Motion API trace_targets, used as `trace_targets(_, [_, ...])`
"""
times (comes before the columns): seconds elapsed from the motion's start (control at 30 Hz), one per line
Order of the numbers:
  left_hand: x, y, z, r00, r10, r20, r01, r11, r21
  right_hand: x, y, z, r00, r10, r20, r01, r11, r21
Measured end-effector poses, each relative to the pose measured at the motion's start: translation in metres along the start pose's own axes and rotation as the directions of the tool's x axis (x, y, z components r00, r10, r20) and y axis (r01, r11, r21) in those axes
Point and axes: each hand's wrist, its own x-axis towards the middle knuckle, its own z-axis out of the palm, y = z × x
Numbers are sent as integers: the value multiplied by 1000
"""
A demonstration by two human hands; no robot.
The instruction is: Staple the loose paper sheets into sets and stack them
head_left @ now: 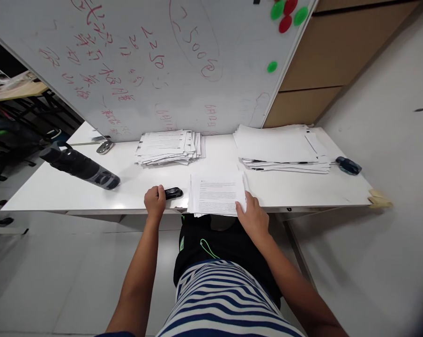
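Printed pages [216,193] lie in a thin pile at the front of the desk [127,199], between the two hands, their near edge reaching just past the rim. The right hand [254,218] is closed on the near right corner, thumb on top, the other fingers along the side and partly hidden, so I cannot tell how far they go beneath. The left hand [155,202] is curled around one end of a black tool, by its look a stapler [174,193], whose free end points toward the pages but stays apart from them.

The pile seems roughly squared, though a few sheets stick out at its edges. No staple can be made out in it, so the fastening, if that is the step in hand, looks not yet done; the view is too coarse to be sure. Beyond the left hand and a little inward sits a loose-edged paper stack [167,147]; beyond the right hand lies a broader stack [276,145]. Whether either is finished or waiting, I cannot tell, so the work may be partway through.

Outward of the left hand lies a dark bottle [86,168], with a mouse [105,147] past it. Far out beyond the right hand is a small dark-blue object [348,165].
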Motion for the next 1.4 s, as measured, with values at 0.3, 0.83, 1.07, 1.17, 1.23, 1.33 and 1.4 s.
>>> trace_targets(0.3, [0, 15, -13, 998, 63, -23, -61, 996, 65, 29, 31, -7, 941, -89, -326, 113, 992, 55])
trace_targets(0.83, [146, 71, 1, 973, 113, 202, -134, 986, 95, 66, 63, 19, 901, 126, -415, -133, 991, 13])
trace_targets(1.07, [181, 67, 15, 913, 78, 402, -174, 963, 208, 68, 61, 16, 903, 148, -404, -158, 987, 8])
trace_targets(1.17, [179, 66, 11, 929, 54, 367, -149, 960, 236, 68, 61, 15, 904, 151, -400, -164, 986, 0])
trace_targets(1.23, [179, 65, 8, 935, 46, 353, -131, 967, 219, 68, 61, 15, 905, 151, -399, -163, 987, 3])
trace_targets(1.33, [184, 61, 7, 926, 29, 377, -100, 981, 168, 68, 61, 16, 907, 150, -395, -156, 988, 17])
trace_targets(1.4, [190, 56, 6, 914, 55, 402, -114, 986, 124, 68, 61, 16, 909, 147, -391, -149, 989, 24])
